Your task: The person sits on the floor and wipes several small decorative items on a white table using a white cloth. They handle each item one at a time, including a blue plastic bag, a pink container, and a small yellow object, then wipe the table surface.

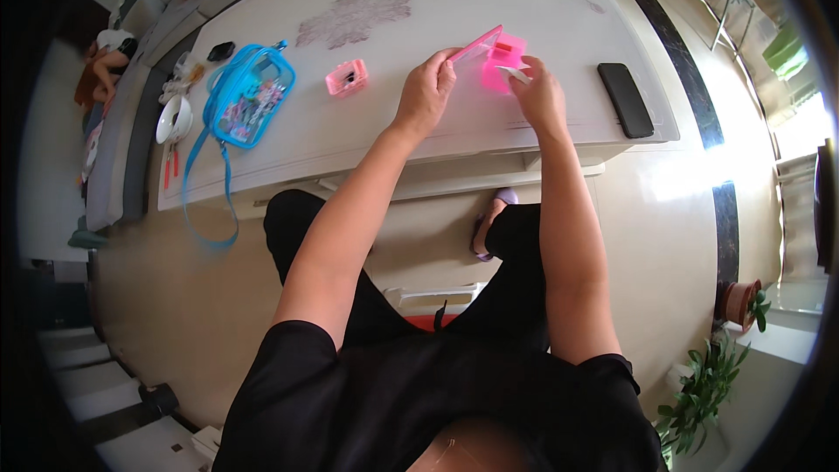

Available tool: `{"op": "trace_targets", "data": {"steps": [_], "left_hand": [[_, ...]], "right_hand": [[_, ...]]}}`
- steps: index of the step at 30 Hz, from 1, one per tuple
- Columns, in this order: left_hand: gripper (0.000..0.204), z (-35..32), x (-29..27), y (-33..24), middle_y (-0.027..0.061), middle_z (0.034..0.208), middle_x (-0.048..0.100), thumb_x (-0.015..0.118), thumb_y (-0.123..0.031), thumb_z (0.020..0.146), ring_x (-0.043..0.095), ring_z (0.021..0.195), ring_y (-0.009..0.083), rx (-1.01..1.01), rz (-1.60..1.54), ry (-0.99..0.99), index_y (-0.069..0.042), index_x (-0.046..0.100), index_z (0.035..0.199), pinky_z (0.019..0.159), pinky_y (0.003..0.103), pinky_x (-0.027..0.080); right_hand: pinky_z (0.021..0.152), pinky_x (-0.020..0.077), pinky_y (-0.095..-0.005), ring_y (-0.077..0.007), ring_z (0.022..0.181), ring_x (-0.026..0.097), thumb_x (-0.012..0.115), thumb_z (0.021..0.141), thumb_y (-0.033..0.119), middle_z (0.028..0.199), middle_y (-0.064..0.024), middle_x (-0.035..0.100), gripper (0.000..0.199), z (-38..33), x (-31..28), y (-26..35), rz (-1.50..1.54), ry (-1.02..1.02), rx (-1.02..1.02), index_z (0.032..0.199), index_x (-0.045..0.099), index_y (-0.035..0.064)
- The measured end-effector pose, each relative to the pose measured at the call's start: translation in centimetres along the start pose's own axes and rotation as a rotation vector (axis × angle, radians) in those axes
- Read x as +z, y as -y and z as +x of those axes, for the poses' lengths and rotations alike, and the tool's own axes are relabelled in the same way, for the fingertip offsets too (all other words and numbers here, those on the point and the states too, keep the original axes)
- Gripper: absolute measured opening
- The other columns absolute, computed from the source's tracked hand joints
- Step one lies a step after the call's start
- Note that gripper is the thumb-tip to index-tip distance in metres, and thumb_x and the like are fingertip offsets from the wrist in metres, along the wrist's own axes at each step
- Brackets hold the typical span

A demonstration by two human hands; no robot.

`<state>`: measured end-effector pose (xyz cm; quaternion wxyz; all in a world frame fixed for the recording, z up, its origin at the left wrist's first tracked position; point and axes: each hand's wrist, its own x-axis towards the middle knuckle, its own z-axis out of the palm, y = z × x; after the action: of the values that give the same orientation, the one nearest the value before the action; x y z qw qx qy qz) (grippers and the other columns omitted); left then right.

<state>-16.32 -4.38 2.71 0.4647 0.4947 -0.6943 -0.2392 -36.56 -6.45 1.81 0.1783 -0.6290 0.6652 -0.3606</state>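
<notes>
Over the white table, my left hand (424, 94) is closed on a flat pink-edged panel (478, 43), held tilted up from the fingers. My right hand (540, 94) pinches a small white piece (514, 74), perhaps paper or tissue; its kind is too small to tell. Between the hands stands a translucent pink box (502, 51), partly covered by the panel and my right fingers. I cannot tell whether the panel joins the box. Left of my left hand sits a small pink basket (347, 78) with dark bits inside.
A clear-fronted blue bag (253, 100) with colourful contents lies on the table's left, its strap hanging over the edge. Beside it are a white bowl (175, 119), red-handled utensils (171, 166) and a small black item (221, 52). A black phone (626, 100) lies at right. People sit on the sofa beyond.
</notes>
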Motion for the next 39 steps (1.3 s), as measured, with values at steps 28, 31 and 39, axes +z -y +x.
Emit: {"op": "trace_targets", "data": {"steps": [28,31,39], "left_hand": [[0.026,-7.1,-10.0,7.5,0.0081,0.126,0.064,0.063,-0.010,0.095,0.064,0.111,0.0231,0.144,0.055,0.058,-0.006,0.067,0.121,0.092,0.037,0.055],[0.034,-7.3,-9.5,5.3,0.0091,0.131,0.062,0.058,-0.018,0.103,0.064,0.112,0.0209,-0.148,-0.426,0.050,-0.003,0.058,0.134,0.093,0.039,0.056],[0.036,-6.9,-8.0,4.4,0.0115,0.131,0.061,0.047,-0.012,0.105,0.064,0.118,0.0246,-0.627,-1.331,0.160,0.000,0.050,0.139,0.102,0.043,0.055]], "right_hand": [[0.098,0.0482,-0.0297,-0.0189,0.106,0.064,0.039,0.065,-0.010,0.113,-0.0109,0.069,0.057,-4.5,-2.4,3.6,0.687,0.638,0.087,0.112,0.071,-0.0010],[0.099,0.0476,-0.0300,-0.0185,0.108,0.063,0.039,0.065,-0.010,0.113,-0.0099,0.069,0.058,-3.9,-1.9,3.1,0.758,0.595,-0.013,0.112,0.070,-0.0007],[0.100,0.0453,-0.0282,-0.0148,0.113,0.062,0.043,0.072,-0.008,0.116,-0.0073,0.071,0.051,-2.9,-0.1,6.6,0.577,0.447,-0.073,0.113,0.070,0.0011]]}}
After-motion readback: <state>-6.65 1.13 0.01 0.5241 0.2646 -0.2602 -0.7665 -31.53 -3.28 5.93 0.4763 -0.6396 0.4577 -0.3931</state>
